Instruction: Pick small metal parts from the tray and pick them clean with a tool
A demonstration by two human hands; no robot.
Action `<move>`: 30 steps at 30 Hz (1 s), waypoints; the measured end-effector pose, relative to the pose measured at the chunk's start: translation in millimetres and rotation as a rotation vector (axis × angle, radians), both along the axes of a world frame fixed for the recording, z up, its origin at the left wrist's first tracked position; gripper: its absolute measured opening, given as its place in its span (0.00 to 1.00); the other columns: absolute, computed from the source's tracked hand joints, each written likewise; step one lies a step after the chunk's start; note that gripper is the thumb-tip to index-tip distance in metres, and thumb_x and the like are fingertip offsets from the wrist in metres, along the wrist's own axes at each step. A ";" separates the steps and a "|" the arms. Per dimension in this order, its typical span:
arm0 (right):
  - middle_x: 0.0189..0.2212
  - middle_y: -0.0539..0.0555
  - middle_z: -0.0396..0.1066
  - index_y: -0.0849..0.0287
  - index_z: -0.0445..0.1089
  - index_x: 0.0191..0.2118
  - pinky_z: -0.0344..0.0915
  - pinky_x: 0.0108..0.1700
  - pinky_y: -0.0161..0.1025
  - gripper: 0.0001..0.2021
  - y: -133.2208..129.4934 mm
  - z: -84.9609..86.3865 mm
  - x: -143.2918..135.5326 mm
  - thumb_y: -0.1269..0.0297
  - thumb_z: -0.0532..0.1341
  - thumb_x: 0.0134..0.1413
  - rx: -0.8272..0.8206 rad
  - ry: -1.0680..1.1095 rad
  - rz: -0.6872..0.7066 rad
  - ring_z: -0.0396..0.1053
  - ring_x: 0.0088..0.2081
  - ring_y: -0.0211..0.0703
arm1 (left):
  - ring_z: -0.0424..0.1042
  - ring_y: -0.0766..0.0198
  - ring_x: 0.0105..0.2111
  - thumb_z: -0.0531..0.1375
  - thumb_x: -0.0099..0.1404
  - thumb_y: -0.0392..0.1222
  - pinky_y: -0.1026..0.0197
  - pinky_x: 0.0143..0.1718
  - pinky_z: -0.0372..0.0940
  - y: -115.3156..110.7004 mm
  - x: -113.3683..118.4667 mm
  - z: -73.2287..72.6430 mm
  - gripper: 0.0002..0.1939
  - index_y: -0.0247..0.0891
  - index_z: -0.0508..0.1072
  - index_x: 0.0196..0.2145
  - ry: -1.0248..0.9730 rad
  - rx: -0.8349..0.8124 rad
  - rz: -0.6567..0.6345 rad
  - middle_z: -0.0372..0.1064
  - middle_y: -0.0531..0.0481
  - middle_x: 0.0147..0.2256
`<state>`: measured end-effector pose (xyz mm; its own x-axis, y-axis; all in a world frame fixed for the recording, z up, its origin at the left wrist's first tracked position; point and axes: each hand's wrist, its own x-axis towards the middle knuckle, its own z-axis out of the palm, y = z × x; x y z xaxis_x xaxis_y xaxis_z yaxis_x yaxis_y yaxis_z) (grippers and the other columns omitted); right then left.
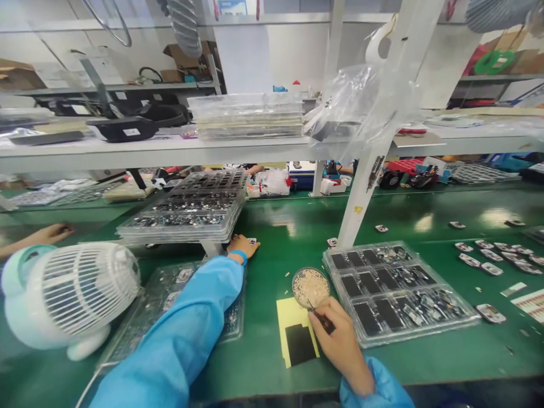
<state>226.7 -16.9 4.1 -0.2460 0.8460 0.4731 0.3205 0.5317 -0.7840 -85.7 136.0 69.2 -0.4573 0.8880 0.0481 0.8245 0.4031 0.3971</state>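
Observation:
My left hand (243,248), with a blue band at the wrist, reaches forward beside the raised stack of trays. Its fingers are at a small pale-rimmed device part (252,241) and appear closed on it; the hand partly covers the part. Dark tweezers (323,322) are pinched in my right hand (340,340). Their tips point into a round clear dish (298,272) of tiny beige pieces. Beneath that hand, a yellow sheet (285,317) lies with a black rectangle (301,343) on it.
A compartment tray (425,333) of black screens and small parts lies right. Several device parts (492,268) are spread beyond it. A white fan (85,289) and stacked trays (178,232) stand left. A white post (361,195) rises ahead. Another person's hand (53,233) shows far left.

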 end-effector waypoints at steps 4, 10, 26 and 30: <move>0.24 0.50 0.62 0.57 0.66 0.26 0.60 0.29 0.38 0.17 -2.1 -2.5 4.8 0.56 0.58 0.66 -0.042 0.016 -0.077 0.62 0.27 0.41 | 0.74 0.48 0.46 0.66 0.61 0.48 0.46 0.48 0.67 7.9 -10.1 -3.0 0.17 0.32 0.74 0.42 -0.137 -0.002 -0.042 0.74 0.38 0.43; 0.22 0.48 0.66 0.57 0.66 0.36 0.63 0.23 0.34 0.19 -1.7 -8.7 4.9 0.45 0.56 0.65 -0.517 0.247 0.017 0.65 0.21 0.37 | 0.75 0.51 0.48 0.66 0.55 0.44 0.51 0.50 0.68 -23.4 7.9 -8.8 0.20 0.38 0.70 0.45 -0.502 0.154 -0.271 0.77 0.42 0.42; 0.34 0.54 0.72 0.58 0.70 0.40 0.70 0.35 0.38 0.12 1.4 -6.0 10.3 0.54 0.59 0.66 -0.383 0.102 0.014 0.71 0.33 0.43 | 0.75 0.60 0.33 0.66 0.58 0.39 0.58 0.32 0.68 -162.3 109.6 -62.1 0.19 0.47 0.70 0.47 -0.978 -0.018 -0.646 0.76 0.50 0.37; 0.35 0.54 0.72 0.58 0.70 0.40 0.70 0.36 0.38 0.12 1.7 -1.9 10.0 0.54 0.58 0.67 -0.382 0.065 0.023 0.71 0.36 0.44 | 0.76 0.60 0.32 0.64 0.63 0.44 0.58 0.34 0.70 -163.3 111.9 -64.7 0.09 0.46 0.70 0.41 -1.069 0.004 -0.585 0.76 0.51 0.34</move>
<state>236.7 -15.2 2.3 -0.2464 0.9589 0.1406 0.2549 0.2041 -0.9452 26.1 -27.2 4.4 0.2008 0.9740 -0.1046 0.1379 0.0776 0.9874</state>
